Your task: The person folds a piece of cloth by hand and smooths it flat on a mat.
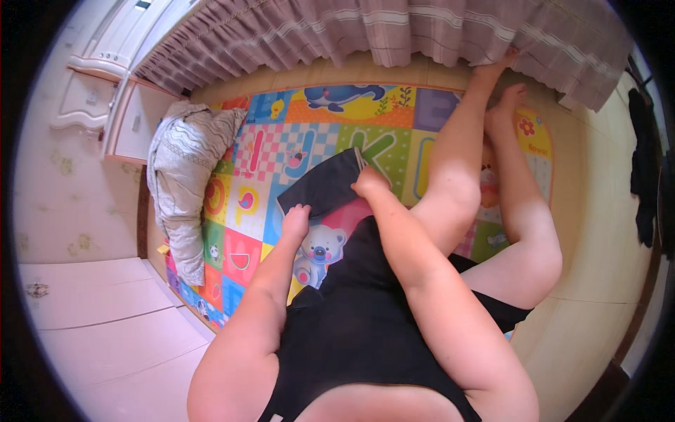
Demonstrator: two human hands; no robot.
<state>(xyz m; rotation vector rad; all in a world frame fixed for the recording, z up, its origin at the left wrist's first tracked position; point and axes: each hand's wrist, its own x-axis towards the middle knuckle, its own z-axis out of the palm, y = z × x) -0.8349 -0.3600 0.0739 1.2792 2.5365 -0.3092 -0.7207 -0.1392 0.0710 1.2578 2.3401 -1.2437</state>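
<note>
While large coloured letters [256,151] and a small caption [538,149] mark the play mat [391,107], the folded dark cloth [320,186] is over its middle | left hand [296,219]: arm reaching forward, fingers closed on the cloth's near edge | right hand [371,182]: arm extended, fingers closed on its right end

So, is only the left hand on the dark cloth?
No, the right hand is on the dark cloth too, at its right end, while the left hand is at its near edge.
</note>
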